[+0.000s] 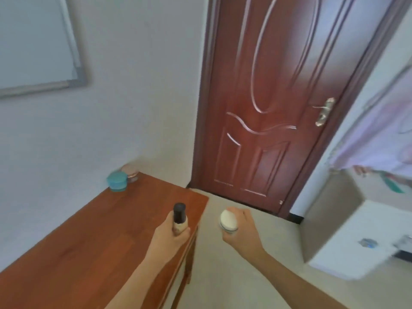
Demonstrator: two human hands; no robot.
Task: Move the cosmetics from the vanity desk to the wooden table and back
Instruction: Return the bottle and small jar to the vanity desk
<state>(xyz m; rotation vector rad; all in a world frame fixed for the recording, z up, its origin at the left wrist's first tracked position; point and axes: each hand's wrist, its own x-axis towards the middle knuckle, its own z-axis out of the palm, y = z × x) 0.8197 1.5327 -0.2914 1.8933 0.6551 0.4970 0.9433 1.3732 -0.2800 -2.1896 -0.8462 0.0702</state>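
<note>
We are wrapping our left hand [172, 233] around the beige body of a slim bottle with a black cylindrical cap [179, 217], keeping it upright with the cap pointing toward twelve o'clock, probably so it can go straight down on its base. Our right hand [242, 228] is closing around a small round jar with a white domed lid [227, 220], fingers curling behind it and the lid tipping toward us, a hold that seems to suit carrying more than placing. The bottle is hanging over the near right edge of the reddish-brown wooden table [89, 237], while the jar is hovering past that edge at three o'clock from the bottle, over the pale floor [223, 275]. Further out, at eleven o'clock on the table's far corner against the white wall [133, 108], a squat teal-lidded jar [117, 181] is sitting with a pinkish, blurred container [131, 173] just beside and behind it; we cannot tell whether they are touching. The table surface between them and our hands is lying bare, so nothing appears to be blocking a set-down. A dark red panelled door [267, 108] is standing closed at one o'clock, a framed whiteboard [33, 45] is hanging at ten o'clock, and a white cabinet [347, 239] is standing at three o'clock, well apart from the table.
</note>
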